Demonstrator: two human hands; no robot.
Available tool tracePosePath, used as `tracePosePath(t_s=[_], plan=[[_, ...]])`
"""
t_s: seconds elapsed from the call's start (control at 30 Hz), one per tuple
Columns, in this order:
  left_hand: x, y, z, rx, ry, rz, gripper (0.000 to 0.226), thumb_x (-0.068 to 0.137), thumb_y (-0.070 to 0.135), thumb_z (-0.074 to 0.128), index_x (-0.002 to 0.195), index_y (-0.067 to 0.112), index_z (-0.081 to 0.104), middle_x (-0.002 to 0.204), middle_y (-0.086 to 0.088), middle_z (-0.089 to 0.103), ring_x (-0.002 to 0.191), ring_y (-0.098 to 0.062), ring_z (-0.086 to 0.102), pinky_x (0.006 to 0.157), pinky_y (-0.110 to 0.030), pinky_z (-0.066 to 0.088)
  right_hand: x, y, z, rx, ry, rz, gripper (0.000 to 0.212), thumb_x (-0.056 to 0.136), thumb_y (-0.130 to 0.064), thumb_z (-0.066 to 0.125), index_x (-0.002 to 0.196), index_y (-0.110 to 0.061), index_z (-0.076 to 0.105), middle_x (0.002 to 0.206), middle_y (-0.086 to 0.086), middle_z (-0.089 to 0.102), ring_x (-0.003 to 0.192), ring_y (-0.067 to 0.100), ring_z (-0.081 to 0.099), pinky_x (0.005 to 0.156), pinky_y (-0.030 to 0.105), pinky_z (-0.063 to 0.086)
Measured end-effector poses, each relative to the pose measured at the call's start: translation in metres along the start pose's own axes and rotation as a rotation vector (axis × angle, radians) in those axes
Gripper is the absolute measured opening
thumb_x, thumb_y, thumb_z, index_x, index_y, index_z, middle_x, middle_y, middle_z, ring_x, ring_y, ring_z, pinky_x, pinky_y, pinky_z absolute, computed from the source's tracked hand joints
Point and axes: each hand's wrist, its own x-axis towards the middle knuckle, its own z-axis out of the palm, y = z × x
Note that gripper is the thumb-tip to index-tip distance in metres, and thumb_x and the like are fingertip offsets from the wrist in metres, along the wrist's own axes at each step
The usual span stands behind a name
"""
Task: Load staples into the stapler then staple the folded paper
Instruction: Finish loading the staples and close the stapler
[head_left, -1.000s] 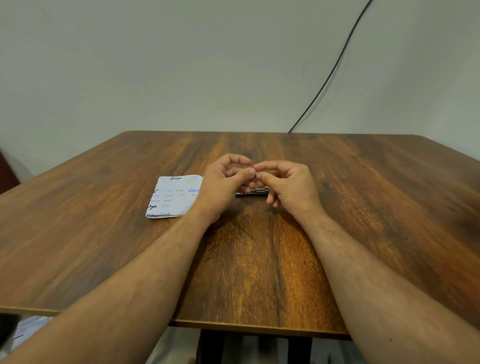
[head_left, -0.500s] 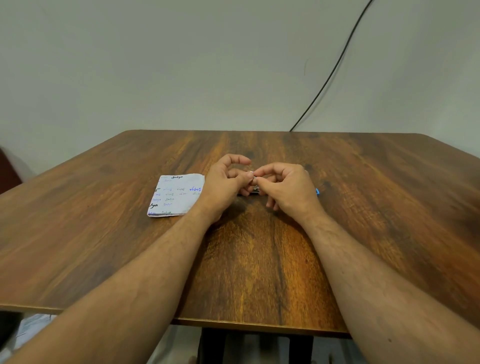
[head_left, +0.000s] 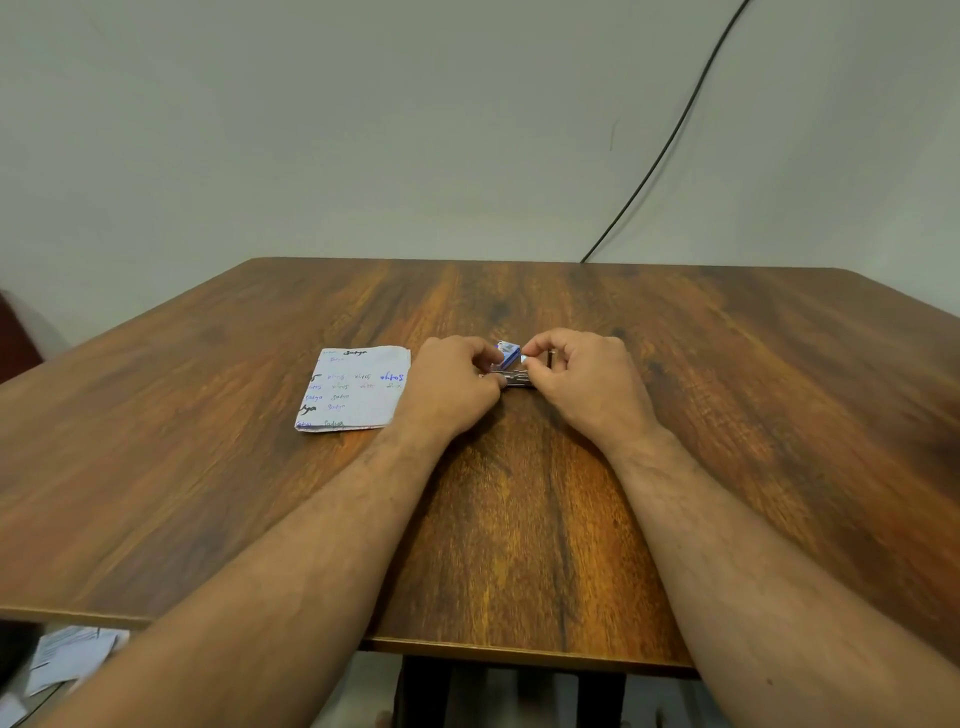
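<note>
A small metal stapler (head_left: 515, 380) lies on the wooden table (head_left: 519, 519) between my hands, mostly hidden by my fingers. My left hand (head_left: 457, 387) pinches its left end. My right hand (head_left: 589, 384) is closed at its right end, thumb and forefinger pinching a small shiny piece that looks like a strip of staples (head_left: 523, 359). Just behind the stapler stands a small blue and white staple box (head_left: 508, 353), touching my left fingertips. The folded paper (head_left: 353, 387), white with handwriting, lies flat right next to my left hand.
A black cable (head_left: 670, 135) runs down the wall to the table's far edge. Loose papers (head_left: 67, 656) lie on the floor below the table's near left edge. A dark red object (head_left: 15, 338) sits at the far left.
Both hands have dropped from a raised pinch down onto the stapler and spread slightly apart. The staple box now shows between them.
</note>
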Motion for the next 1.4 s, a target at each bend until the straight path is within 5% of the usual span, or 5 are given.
tracePosePath(t_s=[0.1, 0.33, 1.03, 1.4], plan=[[0.001, -0.002, 0.002, 0.054, -0.021, -0.001, 0.028, 0.083, 0.026, 0.073, 0.111, 0.025, 0.077, 0.108, 0.002, 0.075, 0.108, -0.019, 0.059, 0.095, -0.040, 0.051, 0.001, 0.001, 0.002, -0.074, -0.051, 0.018, 0.016, 0.087, -0.031, 0.067, 0.097, -0.028, 0.078, 0.061, -0.018, 0.052, 0.071, 0.012, 0.060, 0.077, 0.039, 0.055], [0.002, -0.001, 0.003, 0.080, -0.037, -0.033, 0.020, 0.086, 0.026, 0.072, 0.105, 0.027, 0.077, 0.105, 0.002, 0.074, 0.108, -0.019, 0.059, 0.091, -0.039, 0.050, 0.001, -0.001, -0.001, -0.165, -0.060, 0.055, 0.017, 0.087, -0.034, 0.066, 0.100, -0.031, 0.078, 0.079, -0.010, 0.068, 0.086, 0.019, 0.067, 0.081, 0.038, 0.054], [-0.004, 0.006, -0.004, 0.061, -0.024, 0.010, 0.015, 0.083, 0.018, 0.075, 0.097, 0.023, 0.075, 0.101, 0.002, 0.074, 0.099, -0.017, 0.063, 0.084, -0.028, 0.045, -0.001, -0.007, -0.008, -0.264, -0.151, 0.043, 0.020, 0.093, -0.035, 0.063, 0.107, -0.035, 0.077, 0.092, -0.007, 0.074, 0.090, 0.017, 0.064, 0.084, 0.038, 0.053], [-0.003, 0.005, -0.004, 0.066, -0.066, 0.031, 0.012, 0.081, 0.023, 0.077, 0.091, 0.029, 0.075, 0.094, 0.005, 0.072, 0.095, -0.017, 0.064, 0.089, -0.037, 0.052, -0.001, -0.008, -0.012, -0.256, -0.146, 0.054, 0.017, 0.091, -0.031, 0.066, 0.103, -0.034, 0.079, 0.100, -0.007, 0.076, 0.096, 0.017, 0.064, 0.088, 0.037, 0.052]])
